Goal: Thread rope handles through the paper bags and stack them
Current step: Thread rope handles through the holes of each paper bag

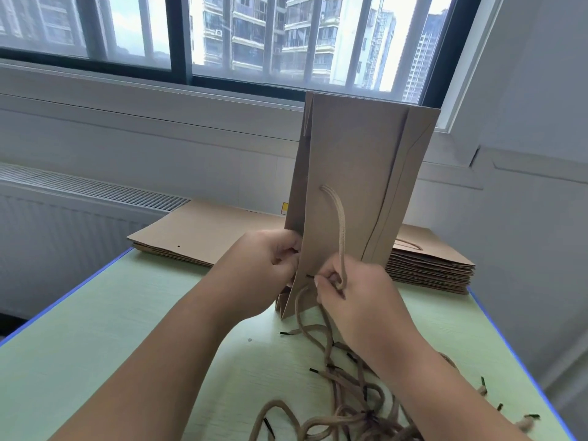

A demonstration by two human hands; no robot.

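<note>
A flat brown paper bag (356, 173) stands on edge on the pale green table (105, 319), its open end toward me. A tan rope handle (339, 224) comes out of one hole in the bag's face and runs down into my right hand (353, 294), which pinches it close to the bag's lower edge. My left hand (267, 265) grips the bag's left edge with its fingers curled. On the table in front of me lies a tangle of loose ropes (346, 393) with black tips.
Two stacks of flat bags lie at the table's far end: one without handles (197, 230) at the left, one with handles (429, 262) behind the held bag. A window and a radiator (79, 198) stand beyond. Blue tape edges the table.
</note>
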